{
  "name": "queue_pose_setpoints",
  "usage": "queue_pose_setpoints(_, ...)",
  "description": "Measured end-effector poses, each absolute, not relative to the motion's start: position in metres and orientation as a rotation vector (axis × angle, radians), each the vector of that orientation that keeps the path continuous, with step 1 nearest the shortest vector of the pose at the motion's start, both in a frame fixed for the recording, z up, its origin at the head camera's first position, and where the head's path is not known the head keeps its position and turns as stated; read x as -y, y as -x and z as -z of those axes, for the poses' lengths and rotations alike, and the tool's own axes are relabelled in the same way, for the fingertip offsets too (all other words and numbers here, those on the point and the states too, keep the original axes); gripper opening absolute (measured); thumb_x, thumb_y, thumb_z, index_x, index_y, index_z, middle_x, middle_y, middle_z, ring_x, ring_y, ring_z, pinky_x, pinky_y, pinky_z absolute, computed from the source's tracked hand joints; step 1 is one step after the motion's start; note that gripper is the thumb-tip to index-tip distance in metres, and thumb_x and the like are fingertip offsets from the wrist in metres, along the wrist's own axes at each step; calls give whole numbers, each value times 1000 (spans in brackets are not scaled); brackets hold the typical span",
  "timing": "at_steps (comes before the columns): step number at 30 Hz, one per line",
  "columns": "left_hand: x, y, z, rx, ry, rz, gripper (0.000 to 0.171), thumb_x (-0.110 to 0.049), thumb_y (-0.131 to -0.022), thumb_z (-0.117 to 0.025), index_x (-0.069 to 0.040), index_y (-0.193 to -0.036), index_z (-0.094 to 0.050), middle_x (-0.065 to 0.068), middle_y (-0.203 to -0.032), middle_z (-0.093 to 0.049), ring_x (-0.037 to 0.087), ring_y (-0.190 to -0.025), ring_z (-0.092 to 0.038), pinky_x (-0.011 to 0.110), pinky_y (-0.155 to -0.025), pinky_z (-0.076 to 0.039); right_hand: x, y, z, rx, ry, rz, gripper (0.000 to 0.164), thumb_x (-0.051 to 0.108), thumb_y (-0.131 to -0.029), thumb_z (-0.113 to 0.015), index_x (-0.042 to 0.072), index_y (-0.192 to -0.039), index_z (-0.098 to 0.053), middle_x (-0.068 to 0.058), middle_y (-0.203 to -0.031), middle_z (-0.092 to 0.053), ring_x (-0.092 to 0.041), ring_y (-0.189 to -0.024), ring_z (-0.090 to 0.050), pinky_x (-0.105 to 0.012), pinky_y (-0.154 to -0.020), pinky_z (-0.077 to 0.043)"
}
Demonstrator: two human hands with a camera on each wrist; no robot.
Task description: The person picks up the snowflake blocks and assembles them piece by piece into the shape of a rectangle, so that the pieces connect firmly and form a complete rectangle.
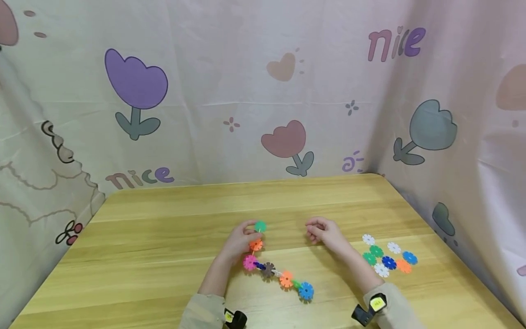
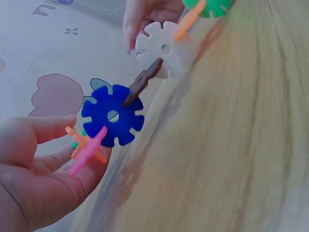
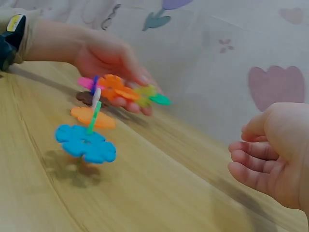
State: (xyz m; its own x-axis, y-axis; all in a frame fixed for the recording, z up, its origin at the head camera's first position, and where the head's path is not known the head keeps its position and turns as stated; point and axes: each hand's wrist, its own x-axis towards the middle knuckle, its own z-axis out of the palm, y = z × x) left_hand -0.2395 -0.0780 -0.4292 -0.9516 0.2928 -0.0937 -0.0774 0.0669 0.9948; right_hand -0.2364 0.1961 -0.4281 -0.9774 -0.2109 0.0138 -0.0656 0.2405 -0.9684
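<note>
Head: right hand [image 1: 325,232] loosely curled.

"What is the left grip [image 1: 239,240] holding?"

"A chain of notched discs [image 1: 269,269], near its green end; the rest slants over the tabletop [image 1: 164,256] to a blue disc [image 1: 306,291]."

"And the right grip [image 1: 326,233]?"

"Its fingers are bent, well apart from the chain, with loose white, green, blue and orange discs [image 1: 388,262] farther right."

"Behind it all?"

"A flower-printed cloth [image 1: 205,59]."
</note>
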Motion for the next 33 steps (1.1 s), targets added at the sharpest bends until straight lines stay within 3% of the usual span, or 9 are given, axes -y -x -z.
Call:
queue_pose_setpoints(13,94,233,428,-2075,-145,-1990,44,-5,-89,-57,7,-128,-40,21,-104,-57,16,-76,-56,27,-63,-48,-279,214,417,-2673,-14,1751,41,13,-91,-60,-12,-122,-49,-21,-100,-60,-19,-82,-61,-28,-69,-53)
queue_pose_setpoints(20,100,230,425,-2058,-166,-1999,45,-4,-88,-58,6,-128,-40,21,-102,-58,17,-76,-56,27,-63,-49,-319,203,419,-2871,-104,1451,47,22,-93,-58,-10,-126,-48,-22,-111,-58,-18,-94,-58,-19,-72,-49)
queue_pose_setpoints(26,101,231,427,-2043,-199,-1993,44,-3,-88,-57,6,-128,-39,23,-105,-57,17,-76,-58,28,-63,-50,-334,198,423,-2965,-159,1174,50,26,-89,-62,-12,-120,-52,-21,-104,-60,-29,-93,-57,-29,-69,-47)
queue_pose_setpoints(33,102,230,429,-2012,-208,-2005,46,-2,-88,-58,5,-129,-39,21,-104,-59,19,-76,-61,30,-64,-51,-334,200,428,-3029,-124,1011,39,22,-83,-69,-9,-107,-60,-13,-92,-61,-24,-82,-55,-35,-67,-46)
